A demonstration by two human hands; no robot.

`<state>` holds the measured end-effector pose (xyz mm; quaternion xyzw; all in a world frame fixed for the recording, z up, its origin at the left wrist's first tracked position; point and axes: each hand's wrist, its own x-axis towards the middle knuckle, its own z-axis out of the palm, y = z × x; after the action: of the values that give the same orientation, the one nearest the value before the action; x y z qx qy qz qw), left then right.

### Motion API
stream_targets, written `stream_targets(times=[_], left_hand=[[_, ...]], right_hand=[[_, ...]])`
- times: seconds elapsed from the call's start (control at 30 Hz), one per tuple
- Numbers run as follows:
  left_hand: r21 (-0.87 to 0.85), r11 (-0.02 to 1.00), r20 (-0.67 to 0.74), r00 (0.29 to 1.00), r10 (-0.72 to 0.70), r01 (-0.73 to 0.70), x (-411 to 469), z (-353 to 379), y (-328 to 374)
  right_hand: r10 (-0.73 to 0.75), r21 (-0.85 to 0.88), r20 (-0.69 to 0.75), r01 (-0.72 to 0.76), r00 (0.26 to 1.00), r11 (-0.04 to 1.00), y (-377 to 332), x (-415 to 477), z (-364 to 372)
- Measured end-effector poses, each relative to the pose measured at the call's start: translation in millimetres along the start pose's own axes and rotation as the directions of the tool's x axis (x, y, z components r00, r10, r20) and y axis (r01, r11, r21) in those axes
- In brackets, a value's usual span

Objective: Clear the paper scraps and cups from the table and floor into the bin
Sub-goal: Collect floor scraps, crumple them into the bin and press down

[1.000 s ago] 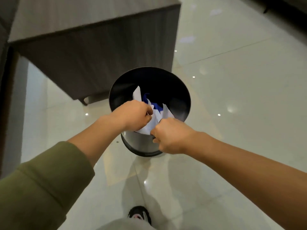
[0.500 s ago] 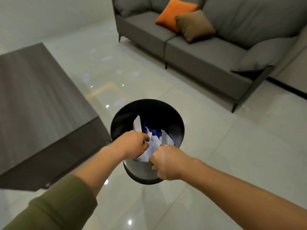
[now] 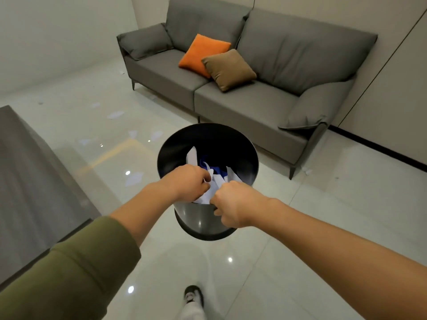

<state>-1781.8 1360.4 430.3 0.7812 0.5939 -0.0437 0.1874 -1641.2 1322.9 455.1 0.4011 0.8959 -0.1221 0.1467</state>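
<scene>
**A:** Two hands on it: left hand [image 3: 189, 182] and right hand [image 3: 233, 204] both curl tight over the near rim of the bin [image 3: 201, 225], apparently carrying it. White paper [image 3: 217, 183] and something blue [image 3: 220, 173] lie inside.

**B:** Which step?

**A:** Bringing it to the floor scraps [image 3: 114, 115] far left, before the sofa [image 3: 231, 100]. Next, I'd judge: set it down near them and free a hand.

**B:** Any change?

**A:** Same grip. The table [image 3: 34, 181] has slid left, and the scraps are newly in view.
</scene>
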Motion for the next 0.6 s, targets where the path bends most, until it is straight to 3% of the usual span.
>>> stream_targets(times=[0.33,0.6], left_hand=[[0.024,0.979,0.061,0.978,0.201,-0.202,163.8,-39.7,50.4],[0.075,0.927,0.123,0.926,0.357,-0.367,276.3,-46.6,175.3]], right_hand=[[0.194,0.129,-0.010,-0.191,0.981,0.973,141.9,42.4,-21.7],[0.348,0.173,-0.060,-0.334,0.935,0.927,284.7,-5.2,-12.3]])
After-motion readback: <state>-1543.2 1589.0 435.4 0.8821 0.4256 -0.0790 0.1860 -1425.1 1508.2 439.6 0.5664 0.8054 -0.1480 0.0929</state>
